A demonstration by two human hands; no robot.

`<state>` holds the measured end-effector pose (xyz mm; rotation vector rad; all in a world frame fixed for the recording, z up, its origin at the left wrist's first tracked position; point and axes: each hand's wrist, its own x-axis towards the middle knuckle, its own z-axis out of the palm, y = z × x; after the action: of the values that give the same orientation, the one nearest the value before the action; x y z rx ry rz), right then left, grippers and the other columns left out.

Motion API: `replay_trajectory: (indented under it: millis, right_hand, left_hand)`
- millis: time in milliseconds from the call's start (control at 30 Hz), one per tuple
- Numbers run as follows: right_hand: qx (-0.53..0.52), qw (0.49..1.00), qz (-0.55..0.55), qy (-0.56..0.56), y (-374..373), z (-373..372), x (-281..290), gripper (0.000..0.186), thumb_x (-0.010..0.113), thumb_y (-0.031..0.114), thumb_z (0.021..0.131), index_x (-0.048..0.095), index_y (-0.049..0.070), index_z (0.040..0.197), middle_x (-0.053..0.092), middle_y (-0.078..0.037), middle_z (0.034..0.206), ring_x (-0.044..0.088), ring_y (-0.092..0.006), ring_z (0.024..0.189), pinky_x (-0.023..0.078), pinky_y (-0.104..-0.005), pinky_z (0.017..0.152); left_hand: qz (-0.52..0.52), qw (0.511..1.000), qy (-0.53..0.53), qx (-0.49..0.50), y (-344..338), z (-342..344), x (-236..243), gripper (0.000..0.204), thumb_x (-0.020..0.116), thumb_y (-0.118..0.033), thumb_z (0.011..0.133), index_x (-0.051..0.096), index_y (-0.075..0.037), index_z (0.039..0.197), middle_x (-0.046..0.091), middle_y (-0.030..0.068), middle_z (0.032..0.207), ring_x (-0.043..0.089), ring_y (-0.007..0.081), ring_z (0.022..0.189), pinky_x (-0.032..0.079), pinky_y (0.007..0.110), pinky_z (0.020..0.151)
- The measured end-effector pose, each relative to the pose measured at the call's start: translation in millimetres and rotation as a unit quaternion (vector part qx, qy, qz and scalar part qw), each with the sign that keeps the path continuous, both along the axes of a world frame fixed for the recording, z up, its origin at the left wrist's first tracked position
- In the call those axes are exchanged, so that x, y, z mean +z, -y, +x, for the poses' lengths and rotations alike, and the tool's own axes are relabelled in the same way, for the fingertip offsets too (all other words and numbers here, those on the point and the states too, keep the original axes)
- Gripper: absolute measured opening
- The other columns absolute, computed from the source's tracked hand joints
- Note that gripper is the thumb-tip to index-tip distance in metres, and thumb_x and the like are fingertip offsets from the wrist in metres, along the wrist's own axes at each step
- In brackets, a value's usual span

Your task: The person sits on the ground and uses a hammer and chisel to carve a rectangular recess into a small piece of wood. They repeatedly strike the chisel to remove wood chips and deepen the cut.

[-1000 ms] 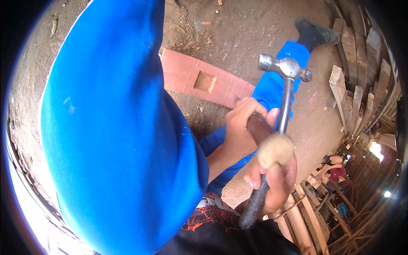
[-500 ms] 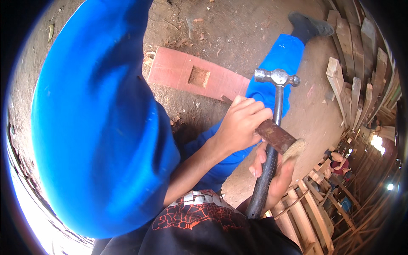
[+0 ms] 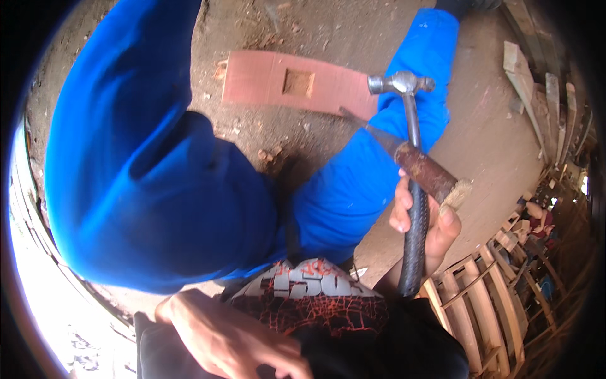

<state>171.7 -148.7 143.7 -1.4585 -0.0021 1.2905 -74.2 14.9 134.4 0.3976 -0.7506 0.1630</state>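
Note:
My right hand is closed around a ball-peen hammer with a dark handle, its metal head upward. The same hand supports a chisel that crosses the hammer's handle. This chisel has a brown wooden grip with a frayed end by my fingertips, and its blade slants up toward the board. My left hand is at my black shirt with nothing visible in it, fingers loosely stretched and partly cut off by the lower edge. Flat on the ground lies a reddish wooden board with a rectangular recess cut in it.
My legs in blue trousers lie either side of the board's near edge. Wood chips dot the dirt floor. Planks lean at the right, and a wooden frame stands lower right. Another person is farther off.
My left hand has let go of the chisel's grip and drawn back to my shirt. The hammer and chisel remain in my right hand. The view has shifted.

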Motion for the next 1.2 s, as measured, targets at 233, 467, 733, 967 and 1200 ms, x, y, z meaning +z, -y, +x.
replay_trajectory:
  millis: [233, 467, 733, 967, 1200]
  right_hand:
    - [0.076, 0.996, 0.033, 0.030, -2, -7, -11, 0.102, 0.073, 0.058, 0.075, 0.032, -0.010, 0.138, 0.045, -0.008, 0.093, 0.048, -0.0115, 0.061, 0.040, -0.0232, 0.053]
    - [0.078, 0.995, 0.045, -0.031, 12, 12, -13, 0.108, 0.066, 0.070, 0.076, 0.028, -0.009, 0.139, 0.042, -0.007, 0.097, 0.046, -0.0108, 0.065, 0.040, -0.0237, 0.055]
    - [0.113, 0.988, 0.061, -0.081, 8, 27, -19, 0.113, 0.080, 0.058, 0.067, 0.024, -0.008, 0.140, 0.042, -0.008, 0.101, 0.049, -0.0116, 0.068, 0.040, -0.0260, 0.056]
    - [0.100, 0.989, 0.093, -0.056, 19, 30, -16, 0.119, 0.088, 0.057, 0.062, 0.026, -0.012, 0.138, 0.046, -0.009, 0.097, 0.050, -0.0114, 0.069, 0.044, -0.0257, 0.057]
    - [0.102, 0.986, 0.107, -0.073, 14, 28, -18, 0.110, 0.083, 0.054, 0.070, 0.026, -0.011, 0.139, 0.044, -0.009, 0.099, 0.048, -0.0119, 0.071, 0.043, -0.0255, 0.060]
  left_hand:
    - [0.019, 0.922, -0.300, 0.242, 35, -1, 13, 0.013, 0.065, -0.008, 0.094, 0.068, -0.004, 0.106, 0.066, 0.0179, 0.103, 0.067, 0.0237, 0.081, 0.055, 0.032, 0.064]
    - [-0.036, 0.831, -0.370, 0.413, 55, 26, 19, 0.015, 0.064, -0.007, 0.094, 0.063, -0.003, 0.108, 0.064, 0.0177, 0.101, 0.065, 0.0224, 0.078, 0.054, 0.031, 0.063]
    - [-0.038, 0.768, -0.359, 0.529, 52, 48, 22, 0.018, 0.063, -0.007, 0.094, 0.057, -0.003, 0.110, 0.061, 0.0175, 0.099, 0.063, 0.0210, 0.075, 0.052, 0.030, 0.062]
    - [-0.042, 0.733, -0.342, 0.587, 47, 59, 17, 0.021, 0.062, -0.007, 0.093, 0.052, -0.003, 0.112, 0.059, 0.0173, 0.097, 0.061, 0.0197, 0.072, 0.051, 0.029, 0.061]
    - [0.035, 0.639, -0.382, 0.666, 21, 70, 16, 0.025, 0.061, -0.007, 0.093, 0.046, -0.003, 0.114, 0.057, 0.0171, 0.095, 0.059, 0.0185, 0.069, 0.050, 0.028, 0.060]
